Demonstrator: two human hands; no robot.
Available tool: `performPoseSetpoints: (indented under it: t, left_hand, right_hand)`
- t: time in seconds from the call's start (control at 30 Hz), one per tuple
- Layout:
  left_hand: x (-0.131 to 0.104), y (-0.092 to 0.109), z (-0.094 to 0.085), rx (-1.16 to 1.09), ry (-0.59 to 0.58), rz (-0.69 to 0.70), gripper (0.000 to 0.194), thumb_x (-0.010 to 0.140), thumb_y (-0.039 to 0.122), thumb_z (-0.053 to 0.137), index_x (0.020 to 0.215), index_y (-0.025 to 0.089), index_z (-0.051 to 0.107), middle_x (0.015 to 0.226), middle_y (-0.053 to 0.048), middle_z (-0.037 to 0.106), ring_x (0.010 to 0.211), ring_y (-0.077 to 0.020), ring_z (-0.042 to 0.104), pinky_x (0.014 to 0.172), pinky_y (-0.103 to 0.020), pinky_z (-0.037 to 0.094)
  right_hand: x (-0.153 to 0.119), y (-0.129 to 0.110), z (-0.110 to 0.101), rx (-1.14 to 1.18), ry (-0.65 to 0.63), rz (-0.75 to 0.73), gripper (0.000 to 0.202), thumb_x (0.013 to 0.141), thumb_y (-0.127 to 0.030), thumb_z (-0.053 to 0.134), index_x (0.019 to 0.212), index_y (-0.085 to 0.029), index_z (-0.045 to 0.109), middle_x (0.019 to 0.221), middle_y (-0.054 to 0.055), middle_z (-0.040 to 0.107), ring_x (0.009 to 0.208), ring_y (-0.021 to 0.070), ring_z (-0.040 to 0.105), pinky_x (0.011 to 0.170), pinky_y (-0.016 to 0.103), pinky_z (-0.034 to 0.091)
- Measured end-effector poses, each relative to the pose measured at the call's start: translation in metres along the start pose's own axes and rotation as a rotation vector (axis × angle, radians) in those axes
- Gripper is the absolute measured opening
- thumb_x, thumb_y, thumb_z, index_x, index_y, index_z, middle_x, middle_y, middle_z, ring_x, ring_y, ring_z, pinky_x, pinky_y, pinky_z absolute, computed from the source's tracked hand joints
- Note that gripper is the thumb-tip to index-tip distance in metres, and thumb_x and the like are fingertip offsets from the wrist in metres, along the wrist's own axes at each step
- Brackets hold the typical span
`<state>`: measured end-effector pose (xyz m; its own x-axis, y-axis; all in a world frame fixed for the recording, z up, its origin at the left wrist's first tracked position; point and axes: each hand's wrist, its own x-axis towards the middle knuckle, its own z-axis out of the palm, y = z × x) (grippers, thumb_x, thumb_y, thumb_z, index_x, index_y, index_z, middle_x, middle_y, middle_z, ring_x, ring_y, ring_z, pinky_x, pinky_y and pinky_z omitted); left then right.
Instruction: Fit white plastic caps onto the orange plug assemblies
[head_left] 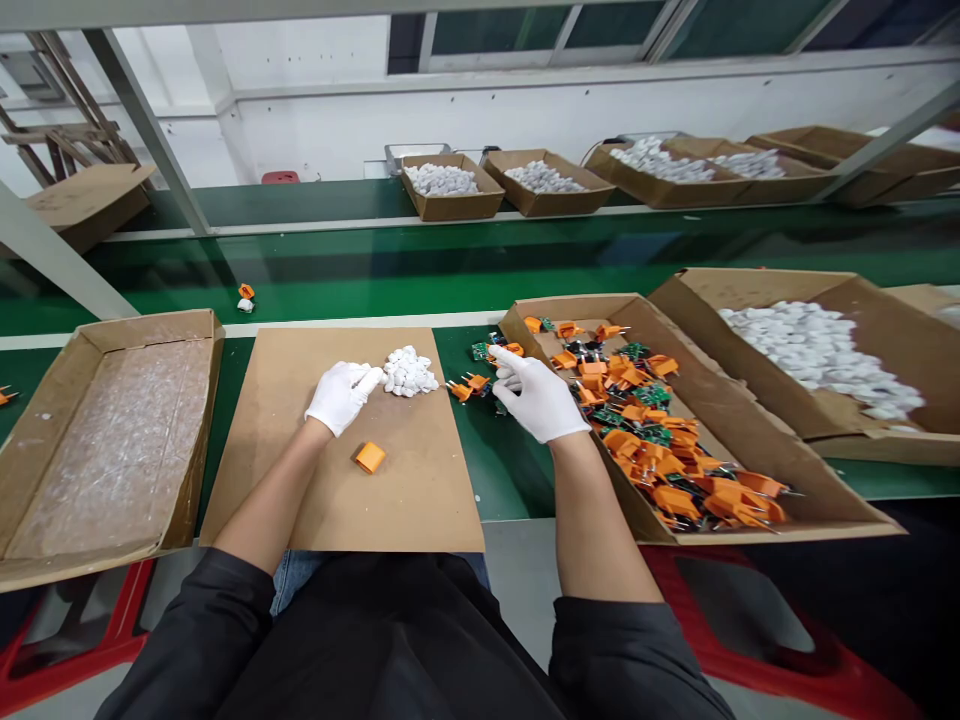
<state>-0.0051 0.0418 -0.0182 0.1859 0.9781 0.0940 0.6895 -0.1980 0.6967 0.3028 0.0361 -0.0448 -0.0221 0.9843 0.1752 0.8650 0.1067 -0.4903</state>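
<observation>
My left hand [341, 398], in a white glove, is over a brown cardboard sheet [300, 490]. Its fingers stretch out to the edge of a small pile of white pieces [409, 372]; no held piece can be made out. An orange plug housing [369, 458] lies on the sheet below that hand. My right hand [541, 398], also gloved, has its index finger and thumb apart beside the orange plugs with green circuit boards [474, 386] on the green surface. The index fingertip overlaps another orange plug [507, 350], and contact is unclear.
Right of my hand, a cardboard tray [750, 425] holds many orange plugs with boards. Beyond it stands a box of white pieces [825, 350]. A plastic-lined tray [112, 430] is at left. More boxes [450, 205] line the back shelf. A metal post [150, 120] rises at left.
</observation>
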Motion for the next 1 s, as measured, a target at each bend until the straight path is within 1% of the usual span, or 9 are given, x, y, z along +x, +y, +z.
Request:
performPoseSetpoints:
  t: [0.13,0.27,0.37,0.5,0.57,0.67,0.77,0.87,1.0]
  left_hand:
    - [-0.001,0.001,0.000,0.040,-0.018,0.054,0.036,0.093,0.038,0.044,0.086,0.022,0.076,0.079,-0.004,0.071,0.091,-0.0185,0.061,0.084,-0.028,0.043]
    - [-0.001,0.001,0.003,0.054,-0.050,0.083,0.035,0.092,0.040,0.046,0.085,0.024,0.076,0.085,-0.004,0.072,0.095,-0.0198,0.061,0.086,-0.029,0.043]
    - [-0.002,0.004,0.005,0.022,-0.045,0.098,0.034,0.093,0.040,0.046,0.089,0.025,0.076,0.096,-0.004,0.073,0.102,-0.0207,0.061,0.091,-0.031,0.043]
    - [-0.007,0.010,0.003,-0.098,-0.060,0.068,0.028,0.089,0.038,0.052,0.103,0.028,0.074,0.110,-0.002,0.072,0.109,-0.0208,0.060,0.095,-0.031,0.043]
    - [-0.008,0.012,0.001,-0.175,-0.121,0.001,0.027,0.087,0.042,0.055,0.099,0.027,0.074,0.099,-0.002,0.073,0.102,-0.0212,0.062,0.090,-0.031,0.046]
    - [-0.009,0.012,-0.005,-0.378,-0.205,-0.110,0.033,0.085,0.047,0.056,0.077,0.020,0.073,0.075,-0.003,0.070,0.081,-0.0184,0.062,0.075,-0.028,0.048]
    - [-0.008,0.014,-0.010,-0.740,-0.182,-0.226,0.034,0.085,0.044,0.056,0.071,0.015,0.067,0.070,-0.003,0.065,0.063,-0.0124,0.054,0.061,-0.025,0.044]
    - [-0.006,0.017,-0.011,-1.067,-0.104,-0.320,0.030,0.083,0.042,0.061,0.081,0.012,0.067,0.074,-0.005,0.066,0.057,-0.0092,0.050,0.053,-0.024,0.040]
    - [-0.005,0.018,-0.007,-1.216,-0.053,-0.348,0.027,0.083,0.038,0.064,0.087,0.012,0.068,0.075,-0.005,0.067,0.057,-0.0089,0.052,0.052,-0.023,0.042]
  right_hand:
    - [0.010,-0.010,0.005,-0.074,-0.133,-0.010,0.061,0.075,-0.014,0.060,0.135,-0.023,0.057,0.100,0.008,0.069,0.078,0.0215,0.067,0.081,0.037,0.057]
    - [0.010,-0.024,0.009,0.031,-0.077,-0.025,0.060,0.076,-0.012,0.056,0.135,-0.021,0.056,0.094,0.007,0.069,0.072,0.0189,0.065,0.080,0.038,0.058]
    - [0.010,-0.044,0.001,0.163,-0.082,-0.146,0.061,0.078,-0.017,0.056,0.139,-0.023,0.052,0.102,0.007,0.068,0.073,0.0174,0.065,0.080,0.039,0.059]
    - [0.017,-0.087,-0.011,0.181,-0.138,-0.374,0.056,0.083,-0.025,0.057,0.138,-0.026,0.052,0.101,0.006,0.068,0.083,0.0209,0.067,0.084,0.040,0.057]
    - [0.024,-0.111,-0.010,0.230,-0.191,-0.497,0.053,0.085,-0.025,0.055,0.137,-0.028,0.053,0.103,0.005,0.069,0.086,0.0207,0.067,0.085,0.039,0.057]
    - [0.033,-0.140,-0.001,0.289,-0.203,-0.609,0.046,0.086,-0.023,0.052,0.130,-0.030,0.059,0.099,0.003,0.070,0.084,0.0187,0.066,0.082,0.036,0.057]
    - [0.039,-0.152,0.011,0.373,-0.045,-0.554,0.036,0.088,-0.025,0.049,0.119,-0.028,0.067,0.104,0.004,0.070,0.093,0.0202,0.067,0.088,0.038,0.056]
    - [0.038,-0.148,0.023,0.589,0.108,-0.418,0.034,0.093,-0.037,0.046,0.119,-0.026,0.066,0.113,0.005,0.070,0.103,0.0217,0.067,0.094,0.041,0.055]
    - [0.025,-0.139,0.037,0.782,0.115,-0.242,0.047,0.088,-0.045,0.057,0.131,-0.026,0.054,0.112,0.007,0.072,0.101,0.0227,0.070,0.092,0.041,0.058]
